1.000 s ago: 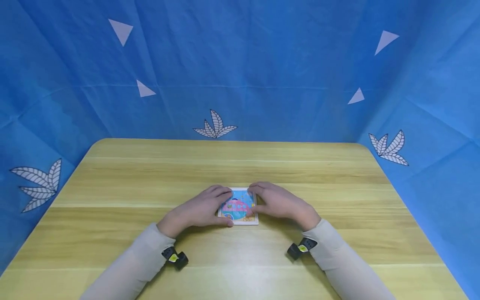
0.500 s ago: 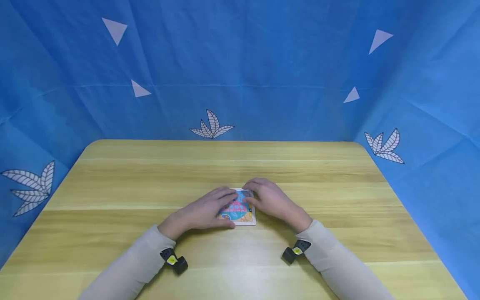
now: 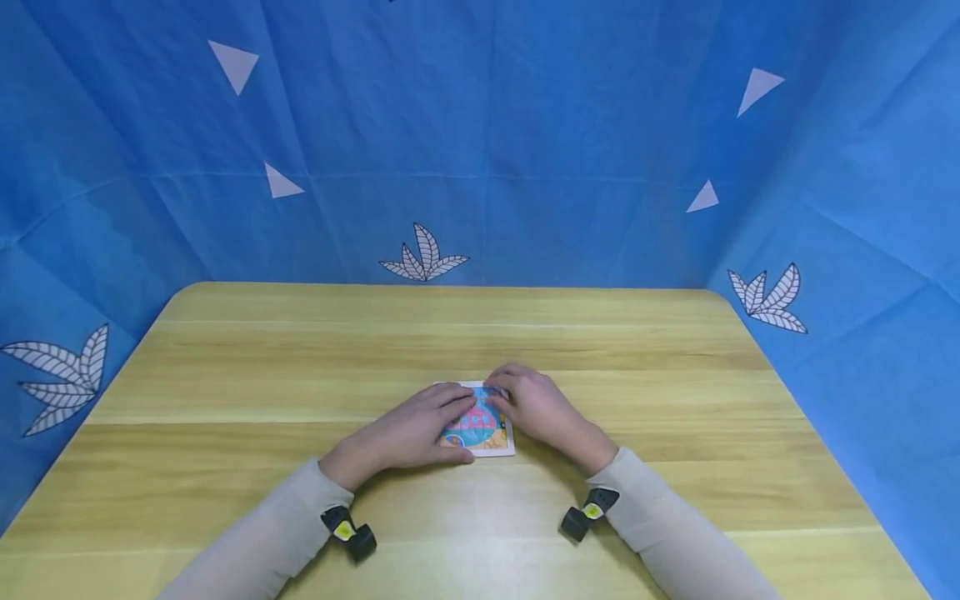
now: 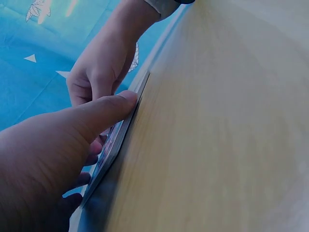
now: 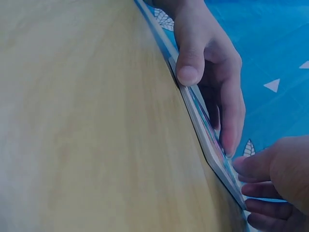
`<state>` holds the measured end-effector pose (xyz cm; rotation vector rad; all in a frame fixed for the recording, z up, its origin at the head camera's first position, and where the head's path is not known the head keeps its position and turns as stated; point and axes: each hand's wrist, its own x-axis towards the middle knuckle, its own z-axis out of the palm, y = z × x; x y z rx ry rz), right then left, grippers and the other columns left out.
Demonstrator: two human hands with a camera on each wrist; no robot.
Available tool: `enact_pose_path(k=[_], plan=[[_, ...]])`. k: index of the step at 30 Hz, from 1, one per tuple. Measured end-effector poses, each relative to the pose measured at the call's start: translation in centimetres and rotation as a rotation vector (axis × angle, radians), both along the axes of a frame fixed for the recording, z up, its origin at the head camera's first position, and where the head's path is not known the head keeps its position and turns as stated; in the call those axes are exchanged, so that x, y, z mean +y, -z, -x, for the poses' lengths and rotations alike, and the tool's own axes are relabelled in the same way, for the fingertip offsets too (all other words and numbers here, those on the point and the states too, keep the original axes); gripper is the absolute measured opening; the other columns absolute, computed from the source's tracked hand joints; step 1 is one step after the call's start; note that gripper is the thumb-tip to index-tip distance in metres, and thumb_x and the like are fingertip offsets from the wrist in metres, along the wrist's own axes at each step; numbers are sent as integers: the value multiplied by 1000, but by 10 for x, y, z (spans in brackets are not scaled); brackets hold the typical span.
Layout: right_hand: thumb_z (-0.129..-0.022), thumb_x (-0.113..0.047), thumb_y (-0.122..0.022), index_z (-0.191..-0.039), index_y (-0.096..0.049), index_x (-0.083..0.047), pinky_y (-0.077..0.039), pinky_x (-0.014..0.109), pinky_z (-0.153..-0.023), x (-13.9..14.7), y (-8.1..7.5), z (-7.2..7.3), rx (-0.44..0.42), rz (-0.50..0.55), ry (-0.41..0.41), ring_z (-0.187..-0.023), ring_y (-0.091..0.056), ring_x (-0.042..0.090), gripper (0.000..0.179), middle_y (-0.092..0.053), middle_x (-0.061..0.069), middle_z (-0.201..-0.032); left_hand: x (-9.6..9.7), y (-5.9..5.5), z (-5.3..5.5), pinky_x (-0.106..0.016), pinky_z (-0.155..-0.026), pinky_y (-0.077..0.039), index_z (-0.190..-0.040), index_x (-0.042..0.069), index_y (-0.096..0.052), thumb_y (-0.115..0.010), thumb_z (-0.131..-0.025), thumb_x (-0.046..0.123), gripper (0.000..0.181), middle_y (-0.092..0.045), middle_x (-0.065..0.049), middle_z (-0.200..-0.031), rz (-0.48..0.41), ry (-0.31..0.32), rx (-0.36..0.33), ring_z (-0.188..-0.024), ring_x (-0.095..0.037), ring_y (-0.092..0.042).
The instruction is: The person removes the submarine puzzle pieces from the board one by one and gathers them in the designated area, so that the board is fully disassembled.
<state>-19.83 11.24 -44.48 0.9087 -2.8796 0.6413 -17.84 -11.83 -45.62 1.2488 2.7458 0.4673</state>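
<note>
A small jigsaw puzzle (image 3: 475, 429) lies on the table, a pink and blue sea picture in a white frame. My left hand (image 3: 420, 427) holds its left side, the thumb on the near rim and the fingers reaching over the picture; the left wrist view shows that thumb (image 4: 126, 96) on the edge. At the far right corner is my right hand (image 3: 536, 408), fingers bent, with thumb and fingertips close together over the picture. In the right wrist view its thumb (image 5: 253, 166) is at the picture's surface. Whether it pinches a piece is hidden.
The wooden table (image 3: 300, 350) has rounded far corners. A blue cloth (image 3: 480, 125) with white triangles and leaf prints hangs behind it and at both sides. Each sleeve carries a black wrist camera, such as the left one (image 3: 352, 537).
My right hand has moved left from the puzzle's right edge onto its far right corner, thumb and fingers drawing closer together. The left hand has shifted slightly inward over the picture.
</note>
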Motion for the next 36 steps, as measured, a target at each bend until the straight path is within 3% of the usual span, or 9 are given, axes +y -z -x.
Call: enact_pose_path(k=[10,26,36], plan=[[-95,-22,-66,-113,-72,-5,-52,40,-92,0,-4,-2,47,-27,-7,-107,-63,24,25,-66,8,-117,2,-1,2,-38,-117,-24,-149,5,-39,-56,-90,63,85,-37,-8,-153,5,7,20,-142,-25,-30],[-94,-19,-67,-112,-72,-1,-51,42,-93,-11,-16,-8,-17,-102,25,-109,-63,28,25,-67,11,-116,1,0,-1,-39,-116,-26,-148,4,-41,-57,-89,63,85,-38,-9,-152,-5,5,32,-141,-27,-31],[-93,-16,-68,-108,-70,0,-53,40,-90,-13,-10,-7,3,-103,20,-103,-64,27,21,-66,11,-113,0,4,-2,-40,-116,-27,-148,5,-41,-57,-89,64,85,-37,-8,-153,-12,-9,24,-141,-27,-31]])
